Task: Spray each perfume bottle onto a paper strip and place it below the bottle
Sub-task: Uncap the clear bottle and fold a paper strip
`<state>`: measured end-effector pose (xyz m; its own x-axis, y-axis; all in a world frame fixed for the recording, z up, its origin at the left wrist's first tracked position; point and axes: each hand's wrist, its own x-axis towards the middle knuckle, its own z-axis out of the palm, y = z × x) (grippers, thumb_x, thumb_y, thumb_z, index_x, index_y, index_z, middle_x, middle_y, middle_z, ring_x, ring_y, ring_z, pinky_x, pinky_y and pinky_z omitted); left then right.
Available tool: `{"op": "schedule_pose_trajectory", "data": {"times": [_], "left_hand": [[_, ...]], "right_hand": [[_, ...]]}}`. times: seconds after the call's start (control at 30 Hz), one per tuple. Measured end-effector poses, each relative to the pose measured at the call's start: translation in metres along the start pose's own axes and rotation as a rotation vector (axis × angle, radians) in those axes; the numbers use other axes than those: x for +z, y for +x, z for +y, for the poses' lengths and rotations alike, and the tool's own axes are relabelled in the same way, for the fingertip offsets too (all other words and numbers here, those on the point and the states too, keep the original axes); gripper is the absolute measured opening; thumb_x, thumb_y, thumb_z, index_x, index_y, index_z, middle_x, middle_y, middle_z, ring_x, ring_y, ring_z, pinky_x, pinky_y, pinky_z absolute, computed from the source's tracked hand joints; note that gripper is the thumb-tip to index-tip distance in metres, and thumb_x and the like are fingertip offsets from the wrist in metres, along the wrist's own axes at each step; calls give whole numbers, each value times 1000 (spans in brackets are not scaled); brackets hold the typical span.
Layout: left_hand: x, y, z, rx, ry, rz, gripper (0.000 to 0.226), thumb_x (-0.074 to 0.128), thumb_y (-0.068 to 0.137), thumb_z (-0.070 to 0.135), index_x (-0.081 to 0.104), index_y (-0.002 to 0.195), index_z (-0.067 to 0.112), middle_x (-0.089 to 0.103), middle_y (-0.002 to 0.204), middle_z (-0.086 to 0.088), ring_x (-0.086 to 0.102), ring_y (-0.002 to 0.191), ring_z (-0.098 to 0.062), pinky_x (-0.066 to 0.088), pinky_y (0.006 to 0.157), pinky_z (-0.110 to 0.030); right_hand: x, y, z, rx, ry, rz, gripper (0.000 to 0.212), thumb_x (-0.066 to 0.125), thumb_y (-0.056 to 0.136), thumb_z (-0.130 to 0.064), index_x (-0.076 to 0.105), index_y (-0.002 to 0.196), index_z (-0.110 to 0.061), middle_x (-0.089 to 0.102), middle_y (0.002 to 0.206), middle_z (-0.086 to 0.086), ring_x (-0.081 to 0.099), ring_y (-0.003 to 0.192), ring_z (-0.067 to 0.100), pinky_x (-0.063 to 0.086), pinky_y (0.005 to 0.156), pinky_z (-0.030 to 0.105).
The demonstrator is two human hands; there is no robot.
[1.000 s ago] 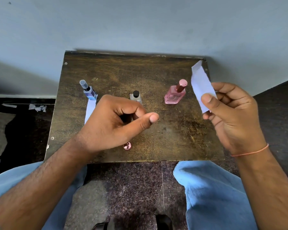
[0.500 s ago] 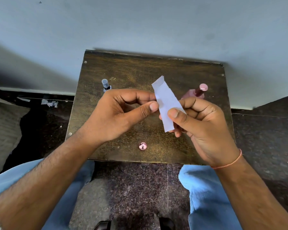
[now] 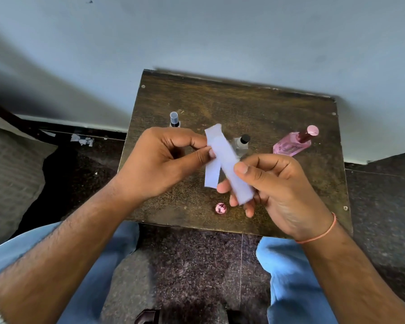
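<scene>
Both hands are raised over the middle of the small dark wooden counter (image 3: 255, 108), sharing white paper. The left hand (image 3: 159, 162) pinches the upper edge of the paper strip (image 3: 229, 164) between thumb and curled forefinger, while the right hand (image 3: 276, 190) grips the lower part of the same strip, thumb on top and fingers curled beneath. A second paper strip (image 3: 211, 175) hangs down behind the first, near the left thumb; which hand carries it cannot be told. Along the far half of the counter stand three perfume bottles: a clear-capped bottle (image 3: 174, 119) toward the left edge, mostly hidden by the left hand; a black-capped bottle (image 3: 241, 143) in the middle, just behind the strip; and a pink bottle (image 3: 294, 143) toward the right edge. A pink cap (image 3: 220, 208) lies near the front edge, below the right fingers.
</scene>
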<state>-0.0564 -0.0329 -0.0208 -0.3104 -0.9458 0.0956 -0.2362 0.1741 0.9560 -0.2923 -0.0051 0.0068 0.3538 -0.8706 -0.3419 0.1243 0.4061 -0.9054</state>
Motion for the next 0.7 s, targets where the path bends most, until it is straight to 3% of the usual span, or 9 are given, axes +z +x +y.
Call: {"op": "schedule_pose_trajectory", "data": {"times": [0.13, 0.2, 0.27, 0.33, 0.43, 0.57, 0.7], "left_hand": [[-6, -4, -3, 34, 140, 8, 11, 78, 97, 25, 84, 106, 25, 83, 94, 1, 77, 80, -20, 59, 68, -46], [-8, -4, -3, 47, 181, 12, 11, 79, 97, 25, 84, 107, 26, 83, 96, 11, 78, 81, -13, 60, 67, -43], [-9, -5, -2, 75, 223, 11, 10, 82, 95, 24, 83, 104, 28, 77, 90, 21, 73, 74, 0, 55, 62, -25], [-9, -6, -3, 105, 298, 2, 7, 85, 93, 18, 85, 100, 20, 74, 85, 20, 63, 68, 17, 39, 64, -1], [-10, -7, -1, 147, 359, 2, 8, 86, 93, 17, 86, 99, 12, 74, 84, 16, 57, 68, 25, 35, 64, 4], [-10, -6, 1, 148, 344, -30, 15, 84, 94, 20, 84, 109, 17, 79, 99, 15, 60, 72, 22, 38, 67, 1], [-9, -3, 4, 125, 224, -90, 29, 79, 98, 10, 79, 126, 17, 80, 112, 15, 60, 59, 6, 43, 56, -11]], "right_hand": [[6, 4, 1, 34, -8, -30, 25, 79, 85, -33, 85, 101, -15, 83, 91, 22, 73, 59, 24, 50, 41, 26], [9, 5, 1, 36, -29, -39, 18, 82, 86, -33, 86, 96, -19, 83, 90, 20, 72, 59, 24, 51, 41, 27], [12, 8, 2, 33, -55, -39, 18, 85, 86, -32, 83, 90, -15, 81, 81, 15, 70, 56, 24, 50, 41, 27], [14, 10, 4, 27, -78, -17, 30, 86, 86, -32, 75, 85, -3, 73, 68, 11, 63, 51, 22, 48, 39, 27], [17, 12, 7, 30, -87, 28, 24, 81, 85, -33, 80, 83, -9, 61, 58, 7, 55, 47, 21, 46, 38, 27], [18, 14, 7, 43, -99, 24, 17, 77, 84, -32, 83, 83, -17, 56, 54, 6, 52, 47, 21, 44, 38, 26], [16, 14, 6, 61, -111, 23, 24, 77, 84, -32, 80, 81, -8, 55, 52, 5, 51, 45, 19, 44, 38, 25]]}}
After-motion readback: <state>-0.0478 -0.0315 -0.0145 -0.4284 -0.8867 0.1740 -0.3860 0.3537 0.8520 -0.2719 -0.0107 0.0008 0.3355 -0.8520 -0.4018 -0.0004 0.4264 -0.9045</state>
